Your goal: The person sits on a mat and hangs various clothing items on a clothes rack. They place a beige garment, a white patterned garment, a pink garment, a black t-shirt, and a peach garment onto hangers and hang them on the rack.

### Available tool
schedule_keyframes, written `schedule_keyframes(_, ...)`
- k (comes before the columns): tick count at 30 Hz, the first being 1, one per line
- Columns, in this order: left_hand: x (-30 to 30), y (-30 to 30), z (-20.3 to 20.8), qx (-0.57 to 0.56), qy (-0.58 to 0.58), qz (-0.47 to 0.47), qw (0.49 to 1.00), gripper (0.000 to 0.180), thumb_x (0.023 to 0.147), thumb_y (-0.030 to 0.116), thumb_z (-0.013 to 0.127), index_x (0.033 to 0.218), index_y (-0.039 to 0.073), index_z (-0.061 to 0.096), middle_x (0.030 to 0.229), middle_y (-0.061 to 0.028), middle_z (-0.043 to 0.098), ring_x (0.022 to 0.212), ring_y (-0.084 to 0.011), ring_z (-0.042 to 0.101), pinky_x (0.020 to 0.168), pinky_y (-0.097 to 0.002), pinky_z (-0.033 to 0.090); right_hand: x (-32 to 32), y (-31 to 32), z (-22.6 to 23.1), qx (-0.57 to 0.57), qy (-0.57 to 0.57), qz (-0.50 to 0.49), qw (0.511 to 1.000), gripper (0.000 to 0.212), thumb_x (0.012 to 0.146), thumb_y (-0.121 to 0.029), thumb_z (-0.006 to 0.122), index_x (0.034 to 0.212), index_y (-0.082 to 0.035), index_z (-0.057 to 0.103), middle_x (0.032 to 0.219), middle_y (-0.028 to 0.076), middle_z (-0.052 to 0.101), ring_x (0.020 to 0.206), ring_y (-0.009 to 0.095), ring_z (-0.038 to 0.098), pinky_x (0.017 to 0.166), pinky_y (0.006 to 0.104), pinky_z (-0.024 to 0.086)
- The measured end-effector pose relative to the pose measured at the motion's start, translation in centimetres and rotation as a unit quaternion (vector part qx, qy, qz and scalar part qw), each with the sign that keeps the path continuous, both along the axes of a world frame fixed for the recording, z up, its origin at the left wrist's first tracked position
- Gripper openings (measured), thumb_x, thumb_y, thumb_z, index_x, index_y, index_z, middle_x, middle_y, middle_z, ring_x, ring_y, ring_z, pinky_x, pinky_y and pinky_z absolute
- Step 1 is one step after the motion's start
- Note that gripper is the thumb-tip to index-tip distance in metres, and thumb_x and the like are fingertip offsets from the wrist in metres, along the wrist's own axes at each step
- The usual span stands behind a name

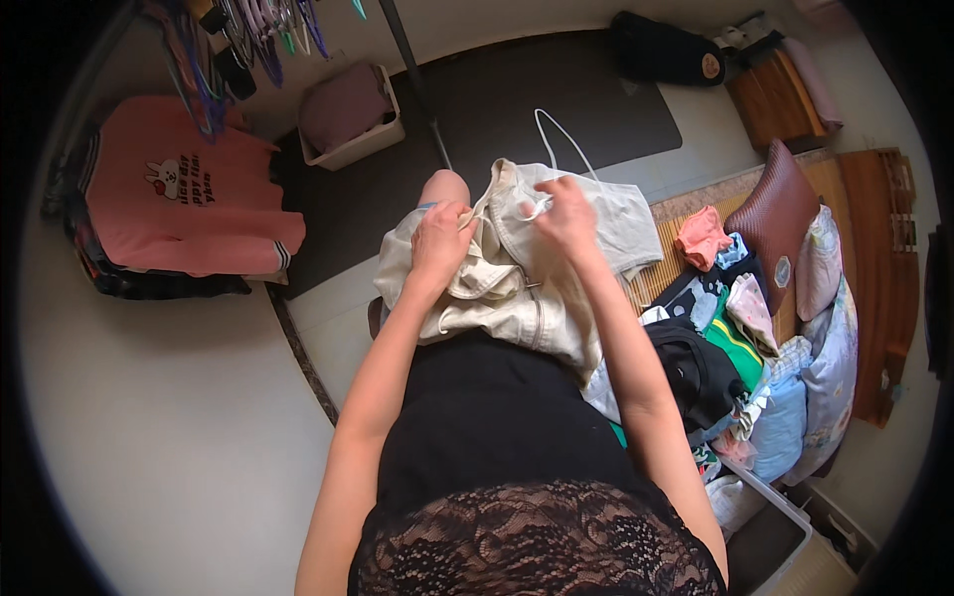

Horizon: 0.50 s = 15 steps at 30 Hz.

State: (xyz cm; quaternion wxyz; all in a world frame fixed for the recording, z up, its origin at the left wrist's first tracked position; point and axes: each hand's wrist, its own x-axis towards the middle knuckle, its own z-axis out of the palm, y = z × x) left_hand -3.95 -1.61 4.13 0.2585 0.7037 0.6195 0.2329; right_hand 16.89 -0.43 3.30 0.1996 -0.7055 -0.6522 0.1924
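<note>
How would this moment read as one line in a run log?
left hand: grips cream garment | right hand: pinches its white drawstring | clothes pile: right

We see a pale floor carrying most things here. A dark mat lies flat on it ahead of us, and a white basket with a mauve cloth inside sits at the mat's left corner. Further left, a pink sweatshirt tops a folded stack of clothes resting on the floor. To our right a woven straw mat covers the floor, bearing a loose heap of clothes, a brown pillow and pale cushions beside it. A black bag lies near the far wall, beside a low wooden stand.
</note>
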Motion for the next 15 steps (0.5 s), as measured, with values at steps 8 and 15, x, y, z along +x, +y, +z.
schedule_keyframes(8, -2.3, -0.3, 4.0, -0.181, -0.371, 0.029, 0.91, 0.026, 0.085, 0.023, 0.067, 0.1, 0.002, 0.066, 0.081, -0.0126, 0.069, 0.075, -0.0216, 0.067, 0.071, -0.0333, 0.05, -1.8, 0.8, -0.8, 0.008, 0.126, -0.059, 0.99, 0.025, 0.077, -0.017, 0.064, 0.1, -0.006, 0.065, 0.091, 0.014, 0.064, 0.086, 0.036, 0.063, 0.078, 0.0447, 0.05)
schedule_keyframes(15, -5.4, 5.9, 15.5, 0.287, 0.009, 0.047, 0.957, 0.03, 0.074, -0.01, 0.053, 0.094, 0.008, 0.066, 0.085, -0.0104, 0.058, 0.081, -0.0315, 0.061, 0.071, -0.0397, 0.05, 8.6, 0.7, 15.3, 0.311, 0.155, -0.041, 0.937, 0.016, 0.092, -0.009, 0.058, 0.103, -0.004, 0.068, 0.092, 0.007, 0.067, 0.082, 0.013, 0.062, 0.074, 0.0255, 0.048)
